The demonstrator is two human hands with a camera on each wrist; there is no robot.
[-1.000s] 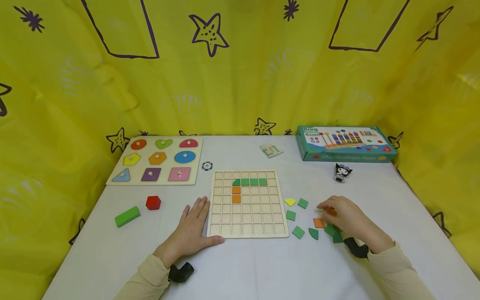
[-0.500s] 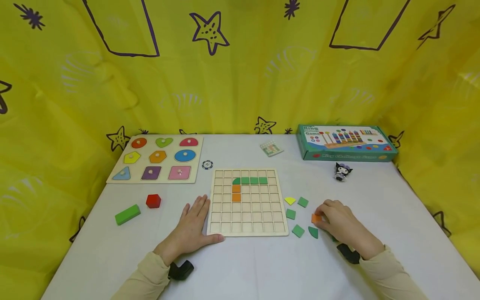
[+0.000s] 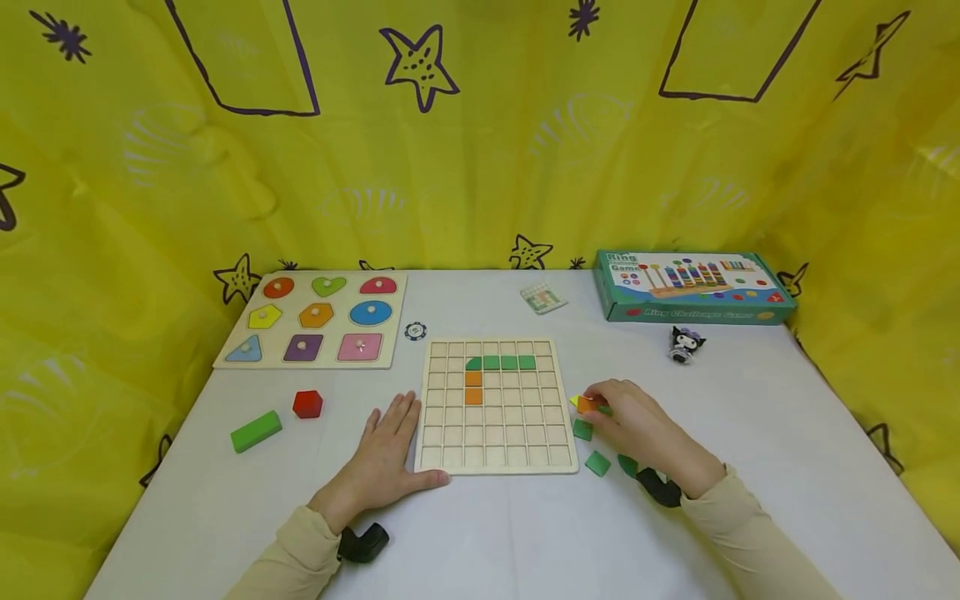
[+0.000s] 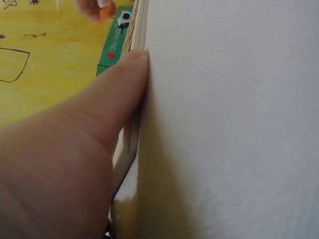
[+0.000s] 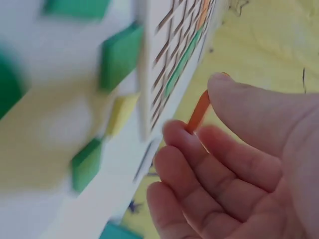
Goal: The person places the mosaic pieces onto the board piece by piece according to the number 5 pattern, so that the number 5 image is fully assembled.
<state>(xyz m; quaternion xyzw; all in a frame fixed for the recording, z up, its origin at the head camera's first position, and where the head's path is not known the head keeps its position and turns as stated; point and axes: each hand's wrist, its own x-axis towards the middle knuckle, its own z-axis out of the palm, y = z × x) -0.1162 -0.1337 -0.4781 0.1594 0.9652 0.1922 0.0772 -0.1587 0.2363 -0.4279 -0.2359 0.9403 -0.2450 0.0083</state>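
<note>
Head view, and the right grip has an orange tile pinched between thumb and fingers, just off the board's right side! From the right wrist it looks held by opposite edges, which should leave its flat faces free. Across the way, the left grip lies flat, holding nothing: fingers along the board's left side, thumb at the near edge, probably to stop it sliding on the bench. Green row and orange pair sit in cells whose ridges likely keep them square; loose green pieces lie near, presumably for short reaches.
</note>
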